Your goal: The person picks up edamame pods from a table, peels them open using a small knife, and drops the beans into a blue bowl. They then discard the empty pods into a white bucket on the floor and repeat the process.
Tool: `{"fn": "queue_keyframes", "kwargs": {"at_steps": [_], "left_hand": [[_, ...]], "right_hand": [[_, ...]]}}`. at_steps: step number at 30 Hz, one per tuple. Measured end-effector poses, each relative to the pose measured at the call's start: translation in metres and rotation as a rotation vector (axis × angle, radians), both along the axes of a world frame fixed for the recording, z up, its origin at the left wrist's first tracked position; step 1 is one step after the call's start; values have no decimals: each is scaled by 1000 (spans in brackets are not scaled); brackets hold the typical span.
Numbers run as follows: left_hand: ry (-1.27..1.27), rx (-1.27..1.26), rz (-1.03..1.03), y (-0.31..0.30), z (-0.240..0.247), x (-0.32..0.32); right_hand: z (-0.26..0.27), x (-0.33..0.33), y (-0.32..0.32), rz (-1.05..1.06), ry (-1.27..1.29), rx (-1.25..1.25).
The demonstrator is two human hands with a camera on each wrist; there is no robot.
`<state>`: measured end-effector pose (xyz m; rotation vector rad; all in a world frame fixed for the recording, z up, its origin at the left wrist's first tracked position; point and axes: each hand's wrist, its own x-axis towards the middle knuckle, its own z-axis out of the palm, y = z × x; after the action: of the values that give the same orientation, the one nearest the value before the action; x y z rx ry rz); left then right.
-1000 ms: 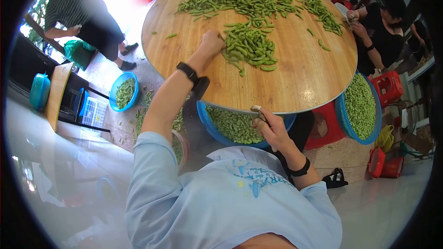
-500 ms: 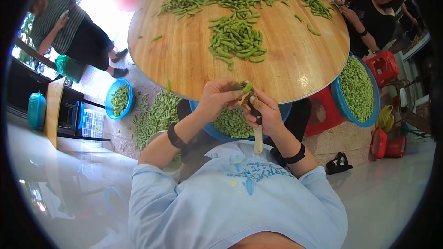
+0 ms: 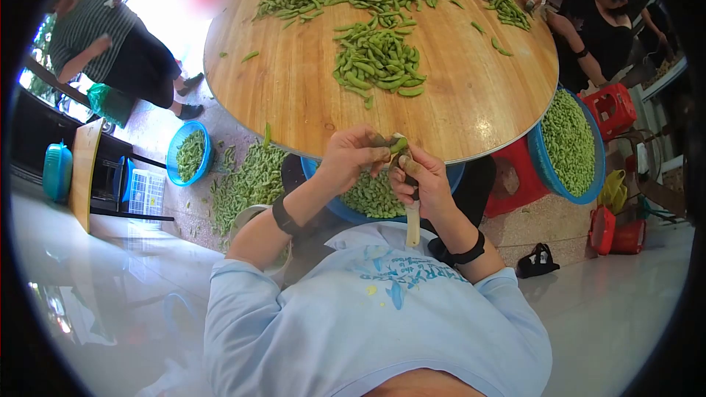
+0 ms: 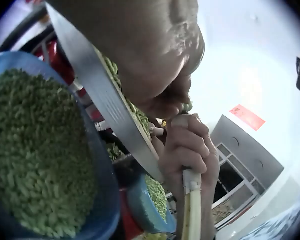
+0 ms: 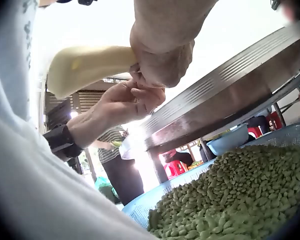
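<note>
My left hand pinches a green pod above the near table edge. Close against it, my right hand grips a tool with a pale handle that points down toward the shirt. In the left wrist view the right hand has its fingers curled round the pale handle, and the left hand meets it at the fingertips. The right wrist view has both hands together, right and left, the pod hidden. Below them is a basin of shelled beans.
Piled pods lie on the round wooden table. A second blue basin of beans stands right of the table, near red stools. More pods cover the floor at left, beside a small blue basin. Two people are nearby.
My left hand has come back from the pod pile to the right hand, now with a pod. Since half a second ago, both hands have hardly moved; the pod is tilted differently.
</note>
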<state>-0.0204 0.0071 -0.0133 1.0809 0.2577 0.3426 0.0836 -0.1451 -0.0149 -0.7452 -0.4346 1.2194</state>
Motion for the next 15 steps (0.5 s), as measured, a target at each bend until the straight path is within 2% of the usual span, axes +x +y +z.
{"fn": "queue_keyframes", "kwargs": {"at_steps": [2, 3, 5, 9, 11, 12, 14, 15], "left_hand": [[33, -339, -100, 2, -2, 1], [31, -339, -99, 2, -3, 1], [39, -580, -191, 1, -6, -1], [88, -472, -236, 1, -2, -2], [17, 579, 54, -3, -7, 2], [18, 578, 53, -3, -1, 0], [20, 1444, 173, -4, 14, -8], [21, 1443, 173, -6, 17, -10]], "right_hand": [[2, 4, -2, 77, 127, 39], [1, 6, -3, 78, 125, 39], [-1, 7, -7, 149, 244, 76], [-2, 8, -8, 155, 281, 57], [-7, 9, -5, 67, 394, -17], [-4, 9, -4, 66, 396, -17], [5, 5, -4, 79, 396, -10], [4, 5, -4, 80, 396, -11]]}}
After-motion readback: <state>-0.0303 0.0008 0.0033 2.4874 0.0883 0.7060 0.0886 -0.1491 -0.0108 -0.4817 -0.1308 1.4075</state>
